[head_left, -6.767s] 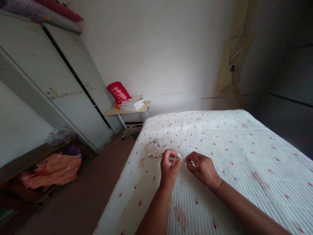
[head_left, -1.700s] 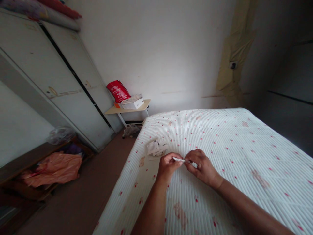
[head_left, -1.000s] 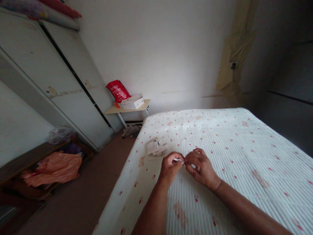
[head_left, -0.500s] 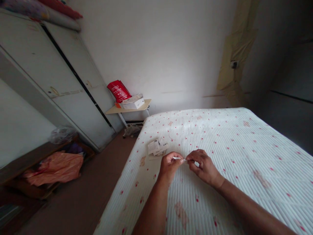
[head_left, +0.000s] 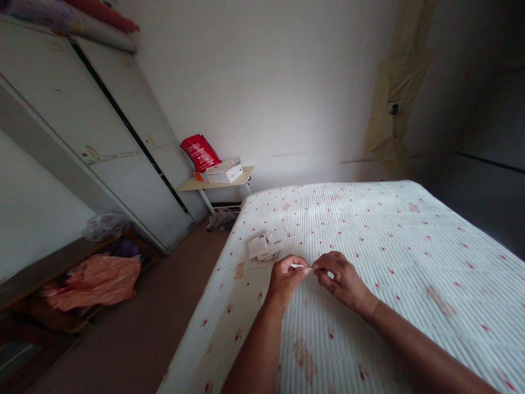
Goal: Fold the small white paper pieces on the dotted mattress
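Observation:
My left hand (head_left: 286, 277) pinches a small, thin white strip (head_left: 298, 266) between thumb and forefinger. Its kind is too small to make out. Close on the right, my right hand (head_left: 340, 279) has its fingertips pinched at the strip's right end, and the two hands almost meet. Both are held above the bed (head_left: 394, 230), which has a white ribbed cover with red dots. Just beyond my left hand lies a little heap of printed white paper pieces (head_left: 264, 246). A thin thread-like curve (head_left: 289, 230) rests on the cover behind them.
At the back left, a small table (head_left: 192, 185) bears a red plastic bag (head_left: 200, 152) and a white box (head_left: 225, 174). A tall cabinet (head_left: 110, 131) stands on the left, with an orange cloth or bag (head_left: 94, 282) on a low wooden shelf in front.
Both hands keep the same pinch on the white strip, with hardly any movement. The view has shifted very slightly.

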### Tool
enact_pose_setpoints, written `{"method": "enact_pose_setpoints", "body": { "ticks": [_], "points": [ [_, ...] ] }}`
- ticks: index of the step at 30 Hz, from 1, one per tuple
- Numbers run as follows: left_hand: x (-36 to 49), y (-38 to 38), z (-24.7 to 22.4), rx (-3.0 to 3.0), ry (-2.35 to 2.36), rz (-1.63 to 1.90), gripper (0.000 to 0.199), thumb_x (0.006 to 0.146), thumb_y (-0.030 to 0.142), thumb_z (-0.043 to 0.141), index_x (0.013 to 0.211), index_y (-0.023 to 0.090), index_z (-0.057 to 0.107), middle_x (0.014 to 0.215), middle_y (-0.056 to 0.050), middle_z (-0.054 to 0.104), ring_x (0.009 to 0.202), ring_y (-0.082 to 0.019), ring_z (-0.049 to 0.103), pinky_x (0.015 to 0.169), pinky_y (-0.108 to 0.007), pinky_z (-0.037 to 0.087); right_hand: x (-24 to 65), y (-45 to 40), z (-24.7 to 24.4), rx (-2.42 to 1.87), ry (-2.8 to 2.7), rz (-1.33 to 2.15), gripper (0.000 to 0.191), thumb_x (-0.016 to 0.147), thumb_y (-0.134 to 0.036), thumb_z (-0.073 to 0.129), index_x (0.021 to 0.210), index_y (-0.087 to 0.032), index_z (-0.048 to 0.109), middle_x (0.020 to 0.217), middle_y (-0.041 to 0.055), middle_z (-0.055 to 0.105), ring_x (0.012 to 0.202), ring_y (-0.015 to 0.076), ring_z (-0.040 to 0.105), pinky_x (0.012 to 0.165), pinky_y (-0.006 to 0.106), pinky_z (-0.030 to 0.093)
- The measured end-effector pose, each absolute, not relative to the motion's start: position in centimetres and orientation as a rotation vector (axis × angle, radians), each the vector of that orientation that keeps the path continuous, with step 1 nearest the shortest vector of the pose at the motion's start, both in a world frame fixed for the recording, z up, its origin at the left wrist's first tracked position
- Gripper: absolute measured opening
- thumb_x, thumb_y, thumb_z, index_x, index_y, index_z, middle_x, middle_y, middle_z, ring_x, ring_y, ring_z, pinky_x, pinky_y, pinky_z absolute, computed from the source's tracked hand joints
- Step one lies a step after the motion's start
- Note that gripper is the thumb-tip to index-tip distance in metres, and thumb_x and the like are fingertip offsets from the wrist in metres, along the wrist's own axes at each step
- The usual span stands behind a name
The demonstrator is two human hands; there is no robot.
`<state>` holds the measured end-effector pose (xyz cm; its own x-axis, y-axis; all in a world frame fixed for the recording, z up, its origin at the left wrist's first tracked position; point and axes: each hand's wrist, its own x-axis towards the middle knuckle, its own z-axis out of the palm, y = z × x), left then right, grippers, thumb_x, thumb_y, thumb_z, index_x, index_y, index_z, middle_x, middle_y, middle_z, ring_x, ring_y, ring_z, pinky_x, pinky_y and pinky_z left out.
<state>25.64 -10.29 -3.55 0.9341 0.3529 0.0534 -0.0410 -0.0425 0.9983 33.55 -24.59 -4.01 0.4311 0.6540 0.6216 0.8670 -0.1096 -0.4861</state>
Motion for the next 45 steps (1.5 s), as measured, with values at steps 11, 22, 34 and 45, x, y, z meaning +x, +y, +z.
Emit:
{"method": "enact_pose_setpoints", "body": {
  "ticks": [11,22,34,45],
  "points": [
    [25.7,-10.8,-3.4,1.421,0.204,0.405,0.024,0.06,0.026,0.071,0.079,0.014,0.062,0.069,0.001,0.058,0.058,-0.008,0.046,0.057,-0.02,0.035,33.0,-24.5,-3.2,-1.838,-1.303,-0.542,0.011,0.08,-0.013,0.05,0.071,-0.018,0.055,0.064,-0.0006,0.06,0.061,0.0123,0.055,0.074,0.032,0.037],
    [26.3,-11.7,-5.0,1.246,0.22,0.332,0.017,0.064,0.024,0.069,0.073,0.014,0.059,0.068,-0.001,0.06,0.062,-0.01,0.053,0.057,-0.02,0.041,33.0,-25.0,-3.3,-1.972,-1.319,-1.003,0.008,0.083,-0.016,0.054,0.078,-0.018,0.06,0.069,0.0003,0.062,0.067,0.0129,0.053,0.086,0.039,0.032],
    [26.3,-13.1,-4.7,1.25,0.271,0.52,0.024,0.071,0.036,0.064,0.07,0.012,0.06,0.062,0.0,0.056,0.059,-0.01,0.05,0.058,-0.022,0.04,32.7,-25.2,-3.7,-2.05,-1.411,-1.014,0.018,0.085,-0.013,0.049,0.091,-0.024,0.062,0.082,0.0014,0.065,0.072,0.0149,0.052,0.089,0.044,0.028],
    [26.2,-11.7,-4.9,1.423,0.304,0.606,0.02,0.075,0.035,0.059,0.071,0.015,0.056,0.062,0.002,0.055,0.062,-0.01,0.05,0.062,-0.021,0.04,33.0,-24.9,-3.9,-1.823,-1.237,-0.688,0.016,0.081,-0.017,0.056,0.096,-0.021,0.061,0.087,0.0058,0.062,0.081,0.019,0.055,0.076,0.038,0.041]
  ]
}}
